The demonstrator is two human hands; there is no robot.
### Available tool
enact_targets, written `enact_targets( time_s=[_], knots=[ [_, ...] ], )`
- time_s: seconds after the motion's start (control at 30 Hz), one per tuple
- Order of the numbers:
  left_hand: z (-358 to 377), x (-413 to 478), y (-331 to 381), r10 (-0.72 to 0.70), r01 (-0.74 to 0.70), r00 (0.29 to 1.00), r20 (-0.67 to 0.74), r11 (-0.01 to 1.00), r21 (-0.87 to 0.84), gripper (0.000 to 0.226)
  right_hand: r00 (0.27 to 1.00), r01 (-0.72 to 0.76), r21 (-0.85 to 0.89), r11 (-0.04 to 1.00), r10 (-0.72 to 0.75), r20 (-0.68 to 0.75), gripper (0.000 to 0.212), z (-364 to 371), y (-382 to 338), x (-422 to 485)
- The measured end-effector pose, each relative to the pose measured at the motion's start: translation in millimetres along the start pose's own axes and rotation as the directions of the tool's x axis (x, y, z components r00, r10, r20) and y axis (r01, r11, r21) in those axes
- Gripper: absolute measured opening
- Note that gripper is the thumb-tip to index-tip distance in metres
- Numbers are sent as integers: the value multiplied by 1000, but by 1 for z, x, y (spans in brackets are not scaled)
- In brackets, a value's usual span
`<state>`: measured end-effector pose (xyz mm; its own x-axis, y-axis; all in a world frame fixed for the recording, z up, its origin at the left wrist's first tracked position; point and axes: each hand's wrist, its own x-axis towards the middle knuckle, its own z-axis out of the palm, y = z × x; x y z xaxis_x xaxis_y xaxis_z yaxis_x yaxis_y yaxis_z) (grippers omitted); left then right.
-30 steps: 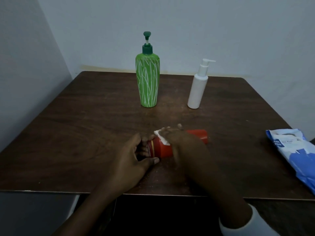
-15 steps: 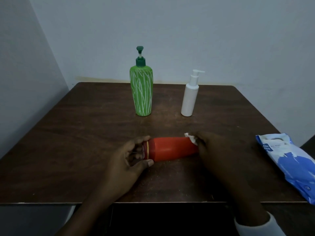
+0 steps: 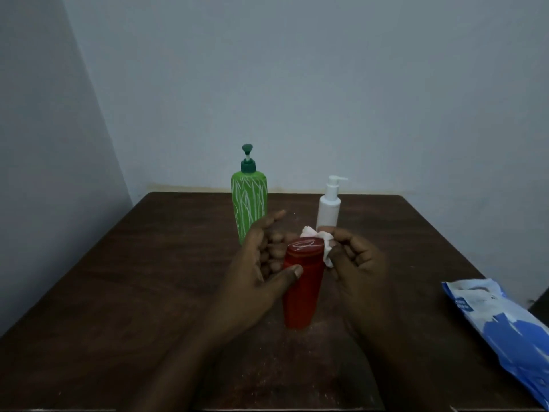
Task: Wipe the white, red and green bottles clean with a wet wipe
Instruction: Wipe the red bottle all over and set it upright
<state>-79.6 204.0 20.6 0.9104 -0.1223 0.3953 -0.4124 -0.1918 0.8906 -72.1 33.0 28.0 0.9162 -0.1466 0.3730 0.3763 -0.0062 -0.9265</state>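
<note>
Red bottle (image 3: pixel 301 288) upright, frame centre, on worktop (image 3: pixel 142 292). Left hand (image 3: pixel 263 273) wrapped round upper body, thumb across front. Right hand (image 3: pixel 358 263) pinching wet wipe (image 3: pixel 323 242) against cap edge. Likely light, rigid, slick plastic, tippy; hold mid-body.

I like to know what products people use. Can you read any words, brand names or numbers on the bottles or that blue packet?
No text can be read.
Red bottle: a white squiggle on its cap, not legible as letters.
Wipes packet: a small blue label with white print, too blurred to read.
Green bottle: only white line pattern, no words seen.
White bottle: plain on the side that shows.
</note>
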Motion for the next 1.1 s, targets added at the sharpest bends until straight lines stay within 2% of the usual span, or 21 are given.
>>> enact_targets(
  time_s=[0.2,0.3,0.47,0.57,0.63,0.7,0.77,0.83,0.9,0.97,1.0,1.1],
  knots=[
    [16,-7,-25,-126,122,991,-50,990,-76,57,998,-50,-41,998,51,28,28,-3,11,-10],
    [17,-9,-34,-172,172,985,-9,985,-5,41,992,-128,-45,991,128,-3,26,-3,19,-25],
    [16,-12,-41,-211,210,977,13,977,34,39,978,-204,-30,979,202,-47,21,-7,22,-28],
    [16,-12,-41,-191,190,982,14,981,30,39,997,-69,-42,997,68,-23,22,-6,9,-16],
    [16,-13,-41,-171,171,985,3,985,21,39,992,123,-108,987,-118,49,26,-3,1,-12],
    [15,-13,-42,-158,158,987,-1,987,10,39,931,365,-265,893,-338,140,29,-1,-1,-7],
    [15,-12,-41,-142,142,990,-3,990,0,39,786,617,-449,647,-534,311,29,1,0,-3],
    [14,-12,-40,-92,92,996,-4,996,6,43,657,744,-534,401,-583,478,33,7,-1,-2],
    [14,-11,-40,-49,50,999,-17,998,33,46,592,791,-555,257,-550,589,33,13,-1,-3],
    [14,-11,-43,-31,33,999,-30,999,39,43,555,817,-551,168,-488,674,35,12,-1,-2],
    [15,-11,-44,-37,38,999,-30,999,28,42,545,827,-541,157,-462,699,38,9,-1,-1],
    [15,-11,-45,-93,92,996,-12,995,-46,42,564,820,-531,214,-463,684,39,-11,-1,8]
  ],
)
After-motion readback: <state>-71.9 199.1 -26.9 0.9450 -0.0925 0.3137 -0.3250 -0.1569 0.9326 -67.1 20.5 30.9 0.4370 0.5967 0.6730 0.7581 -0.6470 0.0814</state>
